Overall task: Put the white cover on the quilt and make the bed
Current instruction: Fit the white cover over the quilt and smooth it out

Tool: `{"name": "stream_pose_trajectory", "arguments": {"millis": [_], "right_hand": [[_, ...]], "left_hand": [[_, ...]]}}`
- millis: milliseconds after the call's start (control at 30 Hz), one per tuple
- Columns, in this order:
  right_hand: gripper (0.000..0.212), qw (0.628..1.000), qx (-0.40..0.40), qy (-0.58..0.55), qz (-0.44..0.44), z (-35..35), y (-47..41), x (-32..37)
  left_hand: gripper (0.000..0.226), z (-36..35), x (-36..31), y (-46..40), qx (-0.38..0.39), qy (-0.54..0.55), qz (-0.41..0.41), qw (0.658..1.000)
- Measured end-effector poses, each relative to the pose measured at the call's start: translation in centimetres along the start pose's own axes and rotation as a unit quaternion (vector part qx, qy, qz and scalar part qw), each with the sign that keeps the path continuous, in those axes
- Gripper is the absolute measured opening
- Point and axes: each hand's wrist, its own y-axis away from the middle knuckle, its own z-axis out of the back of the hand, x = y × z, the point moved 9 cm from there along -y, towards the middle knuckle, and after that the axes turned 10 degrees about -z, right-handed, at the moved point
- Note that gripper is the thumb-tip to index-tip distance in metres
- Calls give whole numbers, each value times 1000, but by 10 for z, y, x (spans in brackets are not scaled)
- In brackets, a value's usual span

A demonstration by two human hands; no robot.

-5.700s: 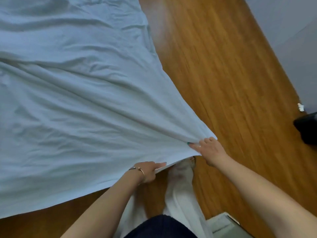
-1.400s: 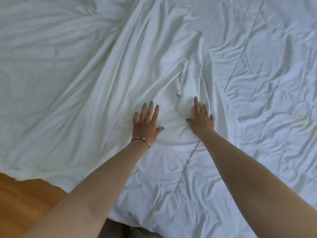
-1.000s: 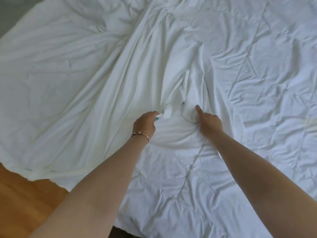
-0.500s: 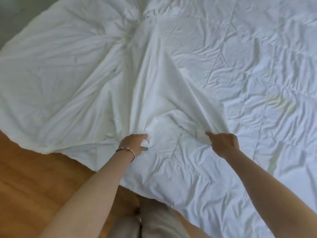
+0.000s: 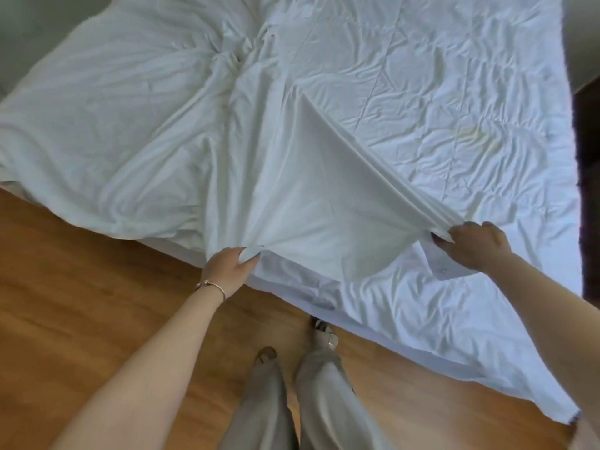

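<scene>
Pinching the white cover (image 5: 311, 203) taut, left hand (image 5: 227, 271) and right hand (image 5: 474, 246) each grip its edge over the crumpled quilt (image 5: 438, 118) on the bed; the quilt looks not yet inside, so covering and bed-making remain.

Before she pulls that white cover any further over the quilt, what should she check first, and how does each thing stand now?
1. Left hand grips the cover edge: ok.
2. Right hand grips the bunched edge: ok.
3. Cover taut between both hands: ok.
4. Cover spread flat over the quilt: not ok, bunched and twisted at the far end.
5. Quilt corners seated inside the cover: cannot tell.
6. Feet clear of the hanging fabric on the wooden floor: ok.
</scene>
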Motion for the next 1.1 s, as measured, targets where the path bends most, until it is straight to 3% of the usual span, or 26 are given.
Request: {"name": "stream_pose_trajectory", "arguments": {"millis": [67,167,267,300,367,400,500,567,667,800,900,1033,1100], "right_hand": [[70,1000,15,6,3,-5,19,-10],[71,998,32,52,27,-47,51,-23],[128,995,47,71,44,-90,60,-50],[129,993,51,95,45,-101,58,-59],[81,988,81,125,44,-119,54,-70],[67,984,112,134,36,-128,52,-73],[80,974,170,149,20,-145,50,-65],[92,978,177,106,39,-145,55,-35],[100,976,166,-83,116,-114,71,47],[115,921,40,-305,239,-22,101,161],[88,870,-31,-416,263,32,99,201],[47,857,53,-394,327,47,88,247],[33,844,88,-440,293,51,79,255]], "left_hand": [[47,5,-1,6,-7,-9,-2,1000],[27,-4,-5,10,51,-94,-26,994],[47,-33,-30,13,141,-179,-59,972],[56,-44,-42,14,157,-212,-73,962],[68,-67,-64,16,173,-260,-90,946],[70,-76,-72,17,171,-265,-89,945],[65,-96,-90,17,163,-253,-71,951],[57,-99,-98,15,150,-234,-58,959],[49,-95,-110,11,123,-192,-45,973],[40,-93,-116,9,96,-75,-24,992],[34,-79,-120,4,74,-16,-69,995],[40,-54,-87,-6,79,-56,-137,986],[49,-48,-54,-15,90,-86,-150,981]]}}
